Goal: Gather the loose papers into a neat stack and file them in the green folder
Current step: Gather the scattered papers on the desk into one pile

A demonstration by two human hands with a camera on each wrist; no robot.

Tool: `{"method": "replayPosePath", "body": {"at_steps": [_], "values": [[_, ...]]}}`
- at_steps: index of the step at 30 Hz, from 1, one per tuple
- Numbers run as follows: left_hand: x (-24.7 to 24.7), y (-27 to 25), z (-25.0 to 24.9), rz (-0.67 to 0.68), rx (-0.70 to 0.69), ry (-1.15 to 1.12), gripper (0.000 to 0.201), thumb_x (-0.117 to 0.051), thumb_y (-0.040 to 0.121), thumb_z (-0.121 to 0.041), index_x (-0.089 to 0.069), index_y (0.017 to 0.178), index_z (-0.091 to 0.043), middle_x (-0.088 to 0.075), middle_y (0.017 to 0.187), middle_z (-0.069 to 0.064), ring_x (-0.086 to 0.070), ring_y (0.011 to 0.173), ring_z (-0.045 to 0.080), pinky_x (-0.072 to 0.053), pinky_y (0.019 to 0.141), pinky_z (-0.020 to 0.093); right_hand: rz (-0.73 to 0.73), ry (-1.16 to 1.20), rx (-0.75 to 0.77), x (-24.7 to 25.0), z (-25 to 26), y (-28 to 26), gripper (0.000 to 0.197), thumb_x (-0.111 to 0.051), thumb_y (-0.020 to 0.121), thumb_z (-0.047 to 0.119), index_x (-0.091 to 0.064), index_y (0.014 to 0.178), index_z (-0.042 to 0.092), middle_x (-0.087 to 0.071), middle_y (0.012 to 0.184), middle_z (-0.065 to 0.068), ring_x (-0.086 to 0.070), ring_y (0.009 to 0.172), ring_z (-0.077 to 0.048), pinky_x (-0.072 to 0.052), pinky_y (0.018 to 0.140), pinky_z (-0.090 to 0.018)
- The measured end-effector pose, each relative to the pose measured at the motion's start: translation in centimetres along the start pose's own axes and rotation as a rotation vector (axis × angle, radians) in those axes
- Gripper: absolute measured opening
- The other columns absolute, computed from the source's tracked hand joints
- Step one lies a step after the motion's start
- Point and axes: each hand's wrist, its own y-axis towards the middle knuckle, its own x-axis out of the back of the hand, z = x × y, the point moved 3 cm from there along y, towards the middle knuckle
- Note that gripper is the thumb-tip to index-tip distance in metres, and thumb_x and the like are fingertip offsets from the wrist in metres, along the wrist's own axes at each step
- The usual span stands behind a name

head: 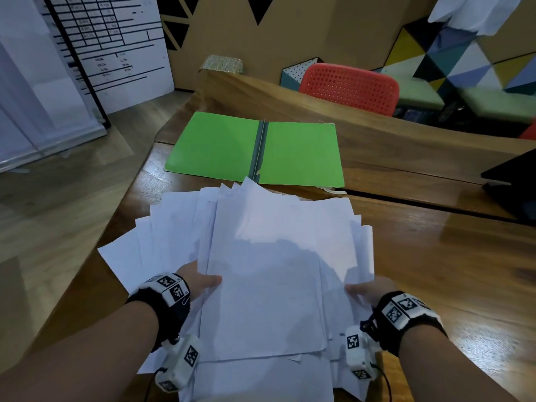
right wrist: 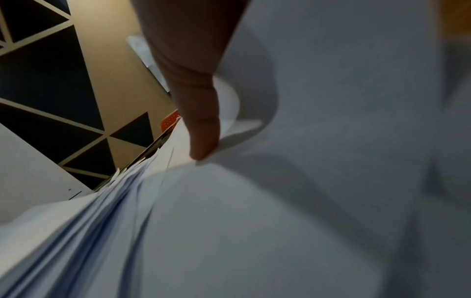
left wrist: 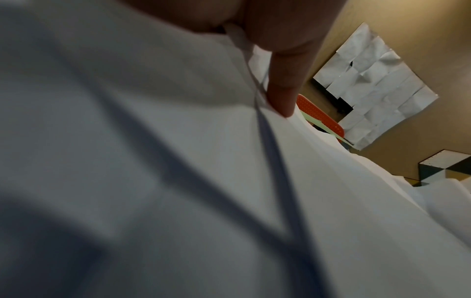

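A loose, fanned pile of white papers (head: 269,256) fills the near part of the wooden table (head: 435,256). My left hand (head: 203,281) grips the pile's left edge, thumb on top. On the opposite edge, my right hand (head: 368,291) grips the sheets the same way. Beyond the papers the green folder (head: 220,146) lies open and flat. The left wrist view shows my thumb (left wrist: 282,90) pressing on the papers (left wrist: 178,161). Up close in the right wrist view, a thumb (right wrist: 201,125) lies on the uneven paper stack (right wrist: 229,221). The other fingers are hidden under the sheets.
A red perforated chair (head: 351,87) stands behind the table's raised far section. A dark laptop-like object (head: 513,181) sits at the right edge. A whiteboard (head: 95,39) leans at the left, with wooden floor (head: 58,198) below the table's left edge.
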Motion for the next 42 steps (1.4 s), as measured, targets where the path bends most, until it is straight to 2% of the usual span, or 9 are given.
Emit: {"method": "replayPosePath", "body": {"at_steps": [12,19,23,25,30,32,35,39,42], "values": [[0.1,0.0,0.3,0.025,0.008,-0.004,0.058,-0.069,0.078,-0.028,-0.051,0.128,-0.005,-0.058,0.129,0.015,-0.054,0.117,0.031,-0.041,0.101,0.038,-0.587,0.453,0.413,11.7,3.6,-6.5,0.037,-0.073,0.074,0.022,-0.066,0.104,0.003,-0.066,0.087,-0.015,-0.061,0.075,-0.030,-0.044,0.071,-0.035],[0.1,-0.9,-0.6,0.046,-0.035,-0.038,0.037,-0.068,0.071,-0.019,-0.057,0.104,-0.006,-0.059,0.106,0.015,-0.053,0.093,0.026,-0.041,0.086,0.033,-0.346,0.496,0.464,7.6,6.9,-8.2,0.021,-0.074,0.075,0.022,-0.059,0.077,0.006,-0.059,0.067,-0.010,-0.055,0.060,-0.025,-0.044,0.060,-0.032],[0.3,-1.6,-1.1,0.075,-0.003,-0.335,0.101,-0.070,0.048,-0.063,-0.048,0.130,-0.008,-0.044,0.142,0.013,-0.042,0.129,0.030,-0.027,0.113,0.041,-0.171,0.253,0.349,-0.2,4.0,-3.8,0.028,-0.074,0.071,0.007,-0.064,0.092,-0.009,-0.066,0.088,-0.023,-0.065,0.083,-0.035,-0.054,0.076,-0.048],[-0.5,-2.6,-2.2,0.129,-0.052,-0.290,0.119,-0.063,0.046,-0.078,-0.035,0.140,-0.011,-0.036,0.148,0.009,-0.035,0.136,0.027,-0.022,0.115,0.039,-0.096,0.132,0.310,-3.6,2.6,-2.7,0.025,-0.068,0.074,0.004,-0.060,0.096,-0.006,-0.064,0.092,-0.019,-0.062,0.085,-0.032,-0.054,0.076,-0.041],[-2.3,-3.6,-3.5,-0.024,-0.222,-0.083,0.046,-0.067,0.075,-0.012,-0.050,0.118,-0.010,-0.060,0.107,0.008,-0.054,0.094,0.020,-0.043,0.081,0.025,-0.034,0.048,0.268,-6.3,1.3,-3.1,0.029,-0.064,0.076,0.010,-0.050,0.100,0.002,-0.058,0.096,-0.011,-0.058,0.087,-0.027,-0.049,0.075,-0.030],[-2.0,-4.0,-3.5,0.032,-0.261,-0.239,0.044,-0.067,0.069,-0.004,-0.052,0.111,-0.008,-0.064,0.089,0.004,-0.058,0.083,0.020,-0.046,0.070,0.025,-0.024,0.166,0.272,-4.9,1.0,-2.5,0.051,-0.079,0.065,0.026,-0.057,0.105,0.003,-0.067,0.097,-0.010,-0.065,0.085,-0.027,-0.056,0.073,-0.036],[-0.3,-5.4,-3.4,0.206,-0.358,-0.617,0.039,-0.068,0.053,-0.002,-0.064,0.092,-0.004,-0.075,0.069,-0.001,-0.070,0.066,0.014,-0.056,0.059,0.022,0.073,0.390,0.352,-2.6,1.0,-3.3,0.046,-0.087,0.058,0.025,-0.063,0.094,0.007,-0.070,0.092,-0.012,-0.066,0.078,-0.026,-0.054,0.068,-0.035],[-0.1,-5.6,-3.4,0.389,-0.354,-0.605,0.061,-0.091,0.022,-0.028,-0.077,0.079,-0.013,-0.077,0.081,0.003,-0.072,0.078,0.019,-0.056,0.075,0.027,0.361,0.616,0.380,-2.5,1.3,-5.7,0.067,-0.094,0.035,0.016,-0.068,0.094,0.000,-0.076,0.088,-0.015,-0.071,0.082,-0.031,-0.055,0.079,-0.040],[-1.8,-5.5,-4.6,0.347,-0.346,-0.302,0.056,-0.080,0.028,-0.038,-0.074,0.081,-0.022,-0.076,0.083,-0.007,-0.067,0.091,0.018,-0.050,0.082,0.023,0.258,0.484,0.292,-3.2,1.5,-5.3,0.037,-0.082,0.061,0.000,-0.066,0.093,-0.009,-0.074,0.078,-0.018,-0.071,0.072,-0.033,-0.058,0.071,-0.041]]}}
